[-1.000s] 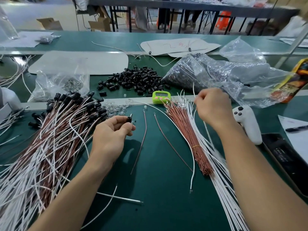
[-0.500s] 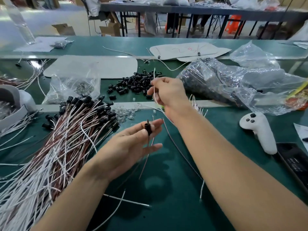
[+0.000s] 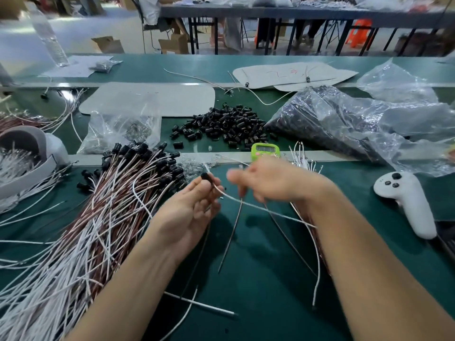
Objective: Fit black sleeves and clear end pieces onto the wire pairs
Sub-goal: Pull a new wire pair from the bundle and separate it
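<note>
- One view only, from the head: we hold our left hand [image 3: 189, 212] palm up over the green tabletop [image 3: 258, 279], thumb and fingertips pinching a black sleeve [image 3: 206, 177] so that its bore faces the right hand.
- We see a white wire [image 3: 258, 207] run from that sleeve, under the right hand [image 3: 270, 183] and off toward the near edge. We judge it is being threaded into the sleeve.
- Our right hand is blurred, fingers curled close beside the left. We cannot tell whether it grips the wire or holds nothing.
- We keep stock in an arc within reach: loose black sleeves [image 3: 221, 126] heaped straight ahead, a bag of clear end pieces [image 3: 123, 129] to their left, and bare wires [image 3: 302, 158] fanned just behind the right hand.
- Finished pairs [image 3: 110, 217], brown and white with black caps on their far ends, pile at our left, probably so that done work drops on the side away from the bare stock.
- A large bag [image 3: 344, 124] of dark parts lies at the right, likely as refill.
- For writing, a card sheet [image 3: 295, 73] at the back bears red marks we cannot read. The green timer [image 3: 265, 150] has a display too blurred to read, and the white controller [image 3: 406, 203] shows no legible brand.
</note>
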Tool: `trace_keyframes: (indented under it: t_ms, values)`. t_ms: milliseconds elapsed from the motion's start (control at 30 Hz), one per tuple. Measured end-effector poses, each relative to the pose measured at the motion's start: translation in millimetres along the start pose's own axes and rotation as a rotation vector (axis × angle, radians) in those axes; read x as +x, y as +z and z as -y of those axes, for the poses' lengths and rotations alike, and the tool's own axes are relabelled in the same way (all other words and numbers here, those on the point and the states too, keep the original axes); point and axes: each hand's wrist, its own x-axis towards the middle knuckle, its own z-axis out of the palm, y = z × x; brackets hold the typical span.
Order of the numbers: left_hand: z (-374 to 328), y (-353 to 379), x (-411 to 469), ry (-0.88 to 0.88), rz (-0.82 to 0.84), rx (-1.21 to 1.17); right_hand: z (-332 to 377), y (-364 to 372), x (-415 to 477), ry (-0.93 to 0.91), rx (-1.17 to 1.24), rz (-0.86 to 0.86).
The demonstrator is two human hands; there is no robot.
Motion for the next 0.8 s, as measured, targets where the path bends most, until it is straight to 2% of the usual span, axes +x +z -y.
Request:
trace_keyframes:
  t_ms: [67, 100, 133, 200, 267, 333, 400, 500, 567, 667, 800]
  values:
    - [-6, -7, 2, 0.025, -0.031, -0.028, -7, -2, -30, 0.005, -0.092, 0.386]
    - [-9, -10, 2, 0.032, -0.045, -0.051, -10, 0, -41, -0.007, -0.146, 0.472]
    - [-10, -12, 3, 0.038, -0.065, -0.074, -13, 1, -49, -0.010, -0.185, 0.479]
    - [-12, -13, 3, 0.054, -0.108, -0.120, -19, 1, -55, 0.054, -0.250, 0.342]
    - [-13, -12, 4, 0.085, -0.145, -0.157, -24, -5, -54, 0.175, -0.376, 0.133]
    - [-15, -13, 3, 0.104, -0.170, -0.080, -27, -14, -53, 0.244, -0.433, -0.048]
    - [-15, -13, 2, 0.094, -0.184, 0.049, -27, -24, -52, 0.191, -0.296, -0.179]
    - [-10, -5, 1, 0.095, -0.204, 0.214, -23, -33, -44, 0.012, 0.221, -0.438]
    - [-5, 1, 0, 0.158, -0.226, 0.348, -18, -29, -30, -0.030, 0.499, -0.544]
    - [2, 6, -2, 0.259, -0.249, 0.522, -9, -4, -10, -0.019, 0.792, -0.514]
    - [4, 4, -2, 0.303, -0.264, 0.614, -10, 26, -1, -0.038, 0.844, -0.442]
